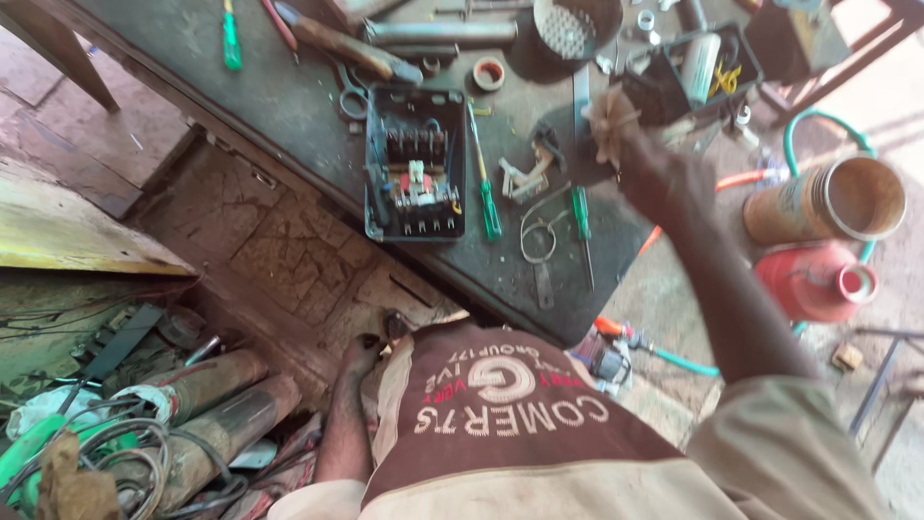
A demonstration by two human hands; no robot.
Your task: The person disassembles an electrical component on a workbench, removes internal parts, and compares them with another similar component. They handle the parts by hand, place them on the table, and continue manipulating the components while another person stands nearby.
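Observation:
My right hand reaches out over a dark worktable, its fingers spread and blurred, holding nothing that I can see. It hovers by a small white bracket and a green screwdriver. An open black electrical box with a contactor and red parts lies left of it, with another green screwdriver alongside. My left hand hangs low at the table's near edge, fingers curled. Whether it grips anything is hidden.
On the table lie scissors, a tape roll, a perforated metal disc and a black tray of parts. A brown open cylinder and a red canister stand on the floor at right. Rusty motors and cables lie lower left.

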